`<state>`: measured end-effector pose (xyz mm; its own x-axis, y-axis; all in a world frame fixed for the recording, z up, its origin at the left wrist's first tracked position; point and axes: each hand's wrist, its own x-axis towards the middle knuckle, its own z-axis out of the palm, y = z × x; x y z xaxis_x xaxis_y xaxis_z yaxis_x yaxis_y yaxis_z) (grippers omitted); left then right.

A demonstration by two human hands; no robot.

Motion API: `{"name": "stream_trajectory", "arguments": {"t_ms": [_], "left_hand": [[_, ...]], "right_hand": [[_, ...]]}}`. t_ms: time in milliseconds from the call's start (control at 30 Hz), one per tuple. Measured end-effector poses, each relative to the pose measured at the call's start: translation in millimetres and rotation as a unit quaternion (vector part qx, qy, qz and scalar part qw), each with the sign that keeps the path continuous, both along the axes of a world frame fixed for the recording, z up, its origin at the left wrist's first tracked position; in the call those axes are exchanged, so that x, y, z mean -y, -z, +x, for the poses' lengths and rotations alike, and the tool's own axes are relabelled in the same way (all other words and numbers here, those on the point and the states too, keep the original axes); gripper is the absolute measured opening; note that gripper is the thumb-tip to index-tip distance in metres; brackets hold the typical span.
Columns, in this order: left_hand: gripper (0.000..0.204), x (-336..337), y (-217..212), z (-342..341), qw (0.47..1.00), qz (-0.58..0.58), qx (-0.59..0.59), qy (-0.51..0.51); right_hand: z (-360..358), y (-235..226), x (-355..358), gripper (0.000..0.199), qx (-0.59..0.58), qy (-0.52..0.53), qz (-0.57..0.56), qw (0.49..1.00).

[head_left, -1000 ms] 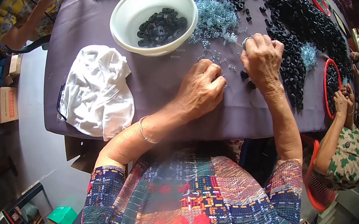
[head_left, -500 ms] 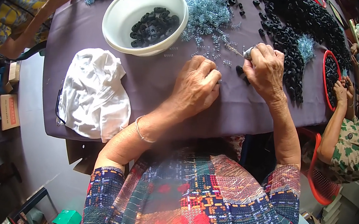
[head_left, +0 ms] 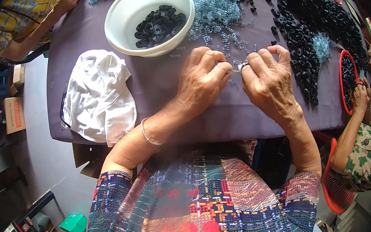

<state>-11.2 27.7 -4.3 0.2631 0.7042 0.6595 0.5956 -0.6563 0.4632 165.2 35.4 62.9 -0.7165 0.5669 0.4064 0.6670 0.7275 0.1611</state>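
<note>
My right hand (head_left: 268,77) is closed round a thin metal rod (head_left: 234,71), gripped near a small whitish-and-dark part at my fingers. The rod's other end runs to the fingertips of my left hand (head_left: 203,78). Those left fingers are pinched together, and whatever they hold is hidden behind them. Both hands are just above the purple-grey tablecloth (head_left: 161,85), close to each other. Beyond them lies a heap of small bluish coil springs (head_left: 214,10), with loose springs scattered toward my hands. A white bowl (head_left: 121,20) with small black plastic parts (head_left: 159,27) in it stands left of the springs.
Crumpled white cloth (head_left: 100,96) lies at the table's left. Black parts (head_left: 297,37) are piled at the far right, with another spring heap (head_left: 321,45) among them. A red-rimmed tray (head_left: 341,79) is by a co-worker's hand (head_left: 361,96). Another person's hand (head_left: 70,0) rests at far left.
My right hand has drawn the rod back from the loose springs and turned it toward my left hand. The rod now meets the left fingertips. My left hand has shifted slightly.
</note>
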Motion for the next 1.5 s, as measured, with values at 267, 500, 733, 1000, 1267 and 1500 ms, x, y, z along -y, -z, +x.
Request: {"name": "stream_trajectory", "arguments": {"t_ms": [267,500,733,1000,1267,1500], "left_hand": [[0.022,-5.4,3.8,-8.6,0.998,-0.038,0.016,-0.037],[0.034,-9.4,5.3,-6.6,0.996,-0.058,0.055,-0.038],[0.031,6.9,-10.9,-2.4,0.995,-0.018,-0.014,0.098],[0.012,12.0,6.3,2.2,0.988,-0.037,-0.029,0.148],[0.014,-2.7,-13.2,-11.2,0.994,0.005,0.082,0.067],[0.010,2.0,-10.9,-9.0,0.991,-0.027,0.071,0.112]], "right_hand": [[32.2,5.6,-2.6,0.011,-0.020,0.056,-0.013,0.998],[24.9,20.7,21.5,0.014,-0.092,0.121,-0.055,0.987],[11.7,21.4,40.4,0.015,-0.093,0.092,-0.077,0.988],[17.9,39.8,50.5,0.016,-0.146,0.086,-0.088,0.982],[16.3,36.5,75.5,0.023,-0.178,0.115,-0.202,0.956],[6.0,44.1,84.1,0.018,-0.136,0.140,-0.168,0.966]]}}
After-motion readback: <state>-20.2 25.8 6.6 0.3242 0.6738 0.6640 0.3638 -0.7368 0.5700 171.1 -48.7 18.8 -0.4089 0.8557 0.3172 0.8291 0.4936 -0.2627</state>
